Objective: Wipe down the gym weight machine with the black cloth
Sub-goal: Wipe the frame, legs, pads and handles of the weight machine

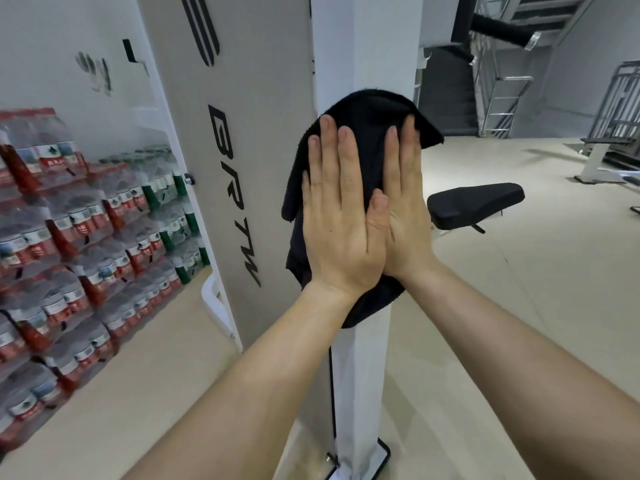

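Black terry cloth [367, 109] spread over front face of white square steel machine upright [363, 46], overhanging both edges. Left grip [339, 230], right grip [407, 202] flat, fingers straight, side by side, pressing cloth, clutching nothing: likely for broad, even wiping pressure.

We stand on a smooth pale beige floor [519, 306] that runs back through a wide, evenly lit room. On our left a plain white wall [52, 36] rises behind a tall stack of shrink-wrapped packs of red-labelled water bottles [69, 237], with a smaller group of green-labelled bottle packs [166, 209] just beside them. Far to our right we see a silver metal staircase with thin railings [502, 81] climbing beside a grey wall [571, 81], and a thick black pipe [498, 31] slanting above it. Nearer, a black padded seat [474, 202] stands over the floor. Beyond it sits a low white-framed bench [602, 157], with grey metal barrier panels [620, 98] behind it.
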Available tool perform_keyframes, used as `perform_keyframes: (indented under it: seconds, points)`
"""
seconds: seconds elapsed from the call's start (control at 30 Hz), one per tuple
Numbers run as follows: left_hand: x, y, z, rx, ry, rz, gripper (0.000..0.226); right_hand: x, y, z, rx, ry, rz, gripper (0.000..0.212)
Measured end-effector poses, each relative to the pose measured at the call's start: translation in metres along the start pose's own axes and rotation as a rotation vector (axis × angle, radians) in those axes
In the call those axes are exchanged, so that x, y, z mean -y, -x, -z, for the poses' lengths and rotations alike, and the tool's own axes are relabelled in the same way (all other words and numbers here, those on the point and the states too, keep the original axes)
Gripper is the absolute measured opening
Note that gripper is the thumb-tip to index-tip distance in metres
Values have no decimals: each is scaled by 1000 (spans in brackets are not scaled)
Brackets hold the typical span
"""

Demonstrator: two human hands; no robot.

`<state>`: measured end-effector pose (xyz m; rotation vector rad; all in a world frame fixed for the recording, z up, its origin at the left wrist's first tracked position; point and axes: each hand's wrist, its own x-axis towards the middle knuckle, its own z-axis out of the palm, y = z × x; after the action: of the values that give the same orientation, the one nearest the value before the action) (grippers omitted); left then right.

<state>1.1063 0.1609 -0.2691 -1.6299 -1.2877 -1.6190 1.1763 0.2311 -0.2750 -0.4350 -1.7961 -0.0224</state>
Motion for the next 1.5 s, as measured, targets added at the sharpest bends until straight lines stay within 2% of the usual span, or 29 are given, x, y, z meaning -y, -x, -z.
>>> perform_keyframes:
  seconds: [0.17,0.33,0.53,0.73,0.97,1.17,1.33,1.5]
  points:
    - [6,32,-8,-34,-48,58,65,-18,40,-2,79,68,37,60]
    - [22,84,-16,-17,-68,61,63,-26,78,-10,126,62,14,68]
    - [42,116,-16,38,-15,42,62,-29,121,-3,205,60,47,65]
    - [53,117,-10,108,-42,11,59,-6,111,-14,103,-110,-28,65]
    - [63,128,-20,53,29,-13,60,-17,123,-45,-78,-89,-36,66]
    - [74,170,-28,38,29,-7,63,-31,169,-58,-78,-65,-31,66]
    - [86,230,-34,60,5,25,57,-37,229,-68,13,3,-86,60]
    - [95,274,-28,218,-24,59,60,-47,275,-65,173,102,-110,60]
